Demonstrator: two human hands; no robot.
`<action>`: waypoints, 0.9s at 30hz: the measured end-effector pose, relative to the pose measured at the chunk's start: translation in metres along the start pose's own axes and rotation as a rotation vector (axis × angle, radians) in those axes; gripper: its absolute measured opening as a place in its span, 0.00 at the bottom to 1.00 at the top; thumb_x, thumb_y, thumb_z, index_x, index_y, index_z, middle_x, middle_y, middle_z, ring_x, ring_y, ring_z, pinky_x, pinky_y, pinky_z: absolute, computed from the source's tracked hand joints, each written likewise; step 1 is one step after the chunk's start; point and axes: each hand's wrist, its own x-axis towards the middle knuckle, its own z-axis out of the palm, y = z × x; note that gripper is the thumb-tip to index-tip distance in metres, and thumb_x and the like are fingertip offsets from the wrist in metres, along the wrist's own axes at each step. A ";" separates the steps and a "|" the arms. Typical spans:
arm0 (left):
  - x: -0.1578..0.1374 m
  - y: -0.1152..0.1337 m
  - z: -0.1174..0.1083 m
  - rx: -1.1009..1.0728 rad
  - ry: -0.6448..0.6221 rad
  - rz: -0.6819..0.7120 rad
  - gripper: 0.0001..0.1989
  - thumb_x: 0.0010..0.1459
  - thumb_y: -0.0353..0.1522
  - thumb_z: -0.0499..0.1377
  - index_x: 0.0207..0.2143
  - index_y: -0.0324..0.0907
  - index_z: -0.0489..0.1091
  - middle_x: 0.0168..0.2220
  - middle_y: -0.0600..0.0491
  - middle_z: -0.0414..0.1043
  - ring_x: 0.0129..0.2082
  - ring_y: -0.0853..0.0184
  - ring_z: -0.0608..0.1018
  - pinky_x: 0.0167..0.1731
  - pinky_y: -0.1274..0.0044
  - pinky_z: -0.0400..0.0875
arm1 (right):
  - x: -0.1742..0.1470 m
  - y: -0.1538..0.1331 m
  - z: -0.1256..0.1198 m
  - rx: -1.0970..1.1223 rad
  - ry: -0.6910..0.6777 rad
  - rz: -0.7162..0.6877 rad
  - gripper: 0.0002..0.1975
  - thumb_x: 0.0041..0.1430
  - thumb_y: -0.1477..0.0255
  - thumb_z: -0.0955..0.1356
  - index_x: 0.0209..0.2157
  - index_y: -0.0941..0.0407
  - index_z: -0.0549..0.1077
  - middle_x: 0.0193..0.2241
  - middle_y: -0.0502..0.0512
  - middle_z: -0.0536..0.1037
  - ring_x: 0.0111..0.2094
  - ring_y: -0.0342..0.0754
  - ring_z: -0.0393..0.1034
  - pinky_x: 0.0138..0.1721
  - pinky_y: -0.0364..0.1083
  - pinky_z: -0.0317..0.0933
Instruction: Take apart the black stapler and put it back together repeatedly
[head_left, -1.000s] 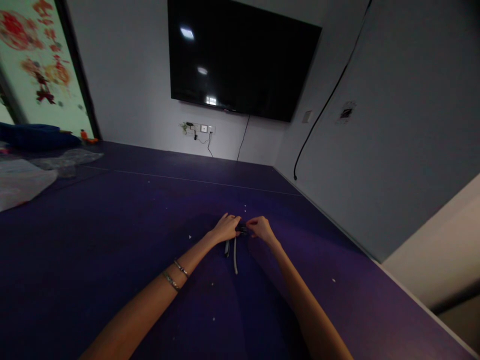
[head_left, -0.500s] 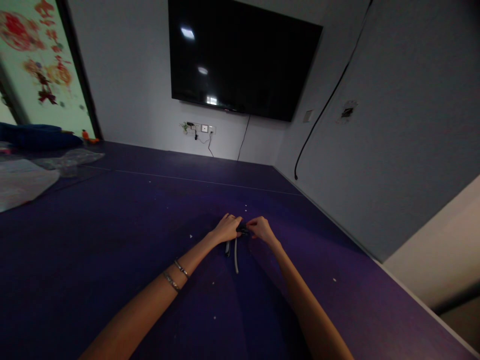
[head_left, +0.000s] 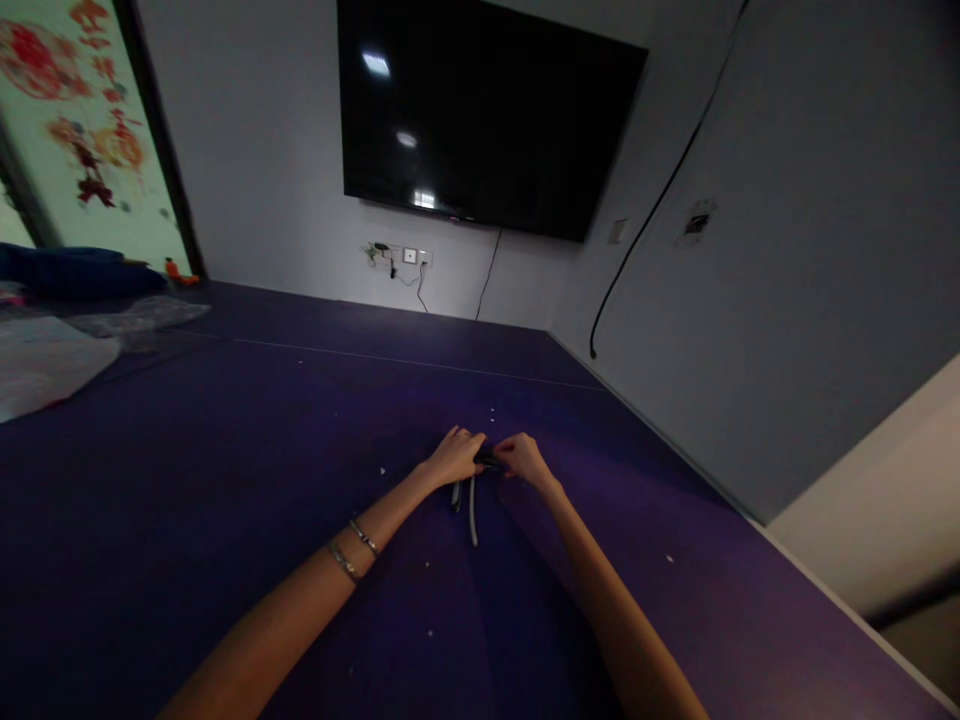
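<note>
My left hand (head_left: 455,456) is closed on a small dark object (head_left: 486,458) whose kind I cannot make out. From beneath that hand a thin grey strip (head_left: 473,512) hangs toward me, and beside it lies a shorter grey-and-black piece (head_left: 456,495). My right hand (head_left: 523,458) pinches at the right end of the dark object, fingertips pressed together. Both hands rest low over the purple surface (head_left: 360,620), close to each other. Much of the dark object is hidden by the fingers.
Small white scraps (head_left: 670,559) dot the purple surface. At the left lie a clear plastic sheet (head_left: 150,315), a whitish sheet (head_left: 52,365) and dark blue cloth (head_left: 75,272). A black cable (head_left: 649,215) hangs along the right wall; a television (head_left: 487,110) hangs ahead.
Almost nothing differs. Both hands keep their places at the dark object, and the view has shifted very slightly.
</note>
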 end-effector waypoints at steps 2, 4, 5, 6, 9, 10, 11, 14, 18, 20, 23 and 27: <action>0.000 0.000 0.000 0.001 -0.005 -0.002 0.22 0.49 0.37 0.60 0.46 0.40 0.62 0.42 0.46 0.71 0.45 0.58 0.70 0.50 0.68 0.57 | 0.000 0.000 0.000 -0.006 -0.002 0.000 0.10 0.47 0.77 0.65 0.29 0.62 0.78 0.25 0.53 0.78 0.21 0.44 0.72 0.13 0.36 0.63; -0.001 0.001 -0.001 -0.002 -0.010 -0.005 0.22 0.49 0.37 0.59 0.46 0.40 0.62 0.42 0.47 0.71 0.46 0.58 0.70 0.50 0.68 0.56 | 0.000 -0.001 -0.001 -0.013 0.000 0.003 0.10 0.46 0.77 0.65 0.30 0.62 0.78 0.26 0.53 0.78 0.21 0.44 0.72 0.13 0.36 0.63; -0.001 0.001 -0.001 -0.004 -0.013 -0.006 0.22 0.49 0.37 0.59 0.46 0.40 0.62 0.42 0.47 0.71 0.46 0.58 0.70 0.51 0.68 0.56 | 0.000 -0.001 -0.001 -0.016 0.003 0.006 0.10 0.46 0.77 0.65 0.30 0.62 0.78 0.26 0.54 0.78 0.21 0.44 0.71 0.13 0.36 0.62; -0.001 0.001 -0.002 -0.004 -0.016 -0.008 0.21 0.50 0.37 0.59 0.46 0.40 0.62 0.42 0.47 0.71 0.46 0.58 0.70 0.51 0.68 0.55 | 0.000 -0.001 -0.002 -0.019 0.006 0.008 0.11 0.46 0.77 0.65 0.30 0.62 0.78 0.26 0.54 0.78 0.21 0.44 0.71 0.13 0.36 0.62; -0.002 0.002 -0.004 0.002 -0.018 -0.010 0.20 0.50 0.37 0.59 0.45 0.40 0.62 0.42 0.47 0.71 0.46 0.58 0.70 0.50 0.68 0.56 | 0.000 -0.001 -0.003 -0.027 0.010 0.002 0.11 0.47 0.76 0.65 0.31 0.62 0.78 0.26 0.54 0.78 0.22 0.44 0.71 0.13 0.36 0.62; -0.002 0.003 -0.005 0.004 -0.017 -0.011 0.20 0.50 0.37 0.59 0.45 0.40 0.62 0.41 0.47 0.71 0.46 0.58 0.70 0.50 0.68 0.56 | 0.000 -0.001 -0.003 -0.030 0.009 -0.003 0.11 0.47 0.76 0.65 0.31 0.62 0.78 0.26 0.54 0.78 0.22 0.44 0.71 0.13 0.36 0.62; -0.002 0.003 -0.005 0.006 -0.017 -0.011 0.20 0.50 0.37 0.59 0.45 0.40 0.63 0.41 0.47 0.71 0.46 0.58 0.70 0.50 0.68 0.56 | 0.000 0.000 -0.004 -0.034 0.007 -0.010 0.11 0.47 0.75 0.65 0.32 0.61 0.78 0.26 0.54 0.78 0.22 0.44 0.71 0.13 0.36 0.62; -0.002 0.004 -0.007 -0.003 -0.027 -0.017 0.19 0.51 0.37 0.58 0.45 0.40 0.63 0.41 0.47 0.71 0.46 0.59 0.70 0.50 0.68 0.56 | 0.000 0.002 -0.003 -0.040 -0.014 -0.036 0.12 0.47 0.76 0.65 0.33 0.60 0.78 0.27 0.53 0.78 0.21 0.42 0.70 0.14 0.35 0.60; -0.002 0.004 -0.007 -0.018 -0.037 -0.028 0.21 0.51 0.37 0.59 0.47 0.41 0.62 0.43 0.47 0.70 0.48 0.58 0.69 0.51 0.67 0.54 | 0.001 0.007 0.000 -0.053 -0.073 -0.105 0.12 0.48 0.75 0.65 0.35 0.59 0.78 0.26 0.51 0.78 0.20 0.40 0.67 0.15 0.34 0.58; -0.002 0.004 -0.007 -0.017 -0.032 -0.028 0.21 0.50 0.37 0.59 0.47 0.41 0.62 0.44 0.46 0.70 0.47 0.58 0.69 0.51 0.67 0.55 | 0.002 0.009 0.002 -0.083 -0.095 -0.150 0.13 0.49 0.75 0.64 0.35 0.59 0.78 0.26 0.52 0.78 0.19 0.40 0.67 0.16 0.35 0.59; -0.002 0.004 -0.006 -0.010 -0.026 -0.024 0.21 0.50 0.37 0.59 0.47 0.41 0.63 0.43 0.47 0.71 0.47 0.58 0.70 0.50 0.68 0.56 | 0.003 0.011 0.003 -0.127 -0.092 -0.204 0.13 0.49 0.75 0.64 0.34 0.59 0.78 0.26 0.53 0.78 0.22 0.41 0.69 0.20 0.37 0.61; -0.002 0.003 -0.005 -0.002 -0.021 -0.018 0.22 0.50 0.37 0.59 0.47 0.40 0.63 0.43 0.47 0.71 0.47 0.58 0.70 0.49 0.68 0.57 | 0.004 0.012 0.004 -0.145 -0.086 -0.220 0.13 0.49 0.76 0.64 0.34 0.60 0.78 0.26 0.53 0.78 0.24 0.43 0.69 0.24 0.38 0.63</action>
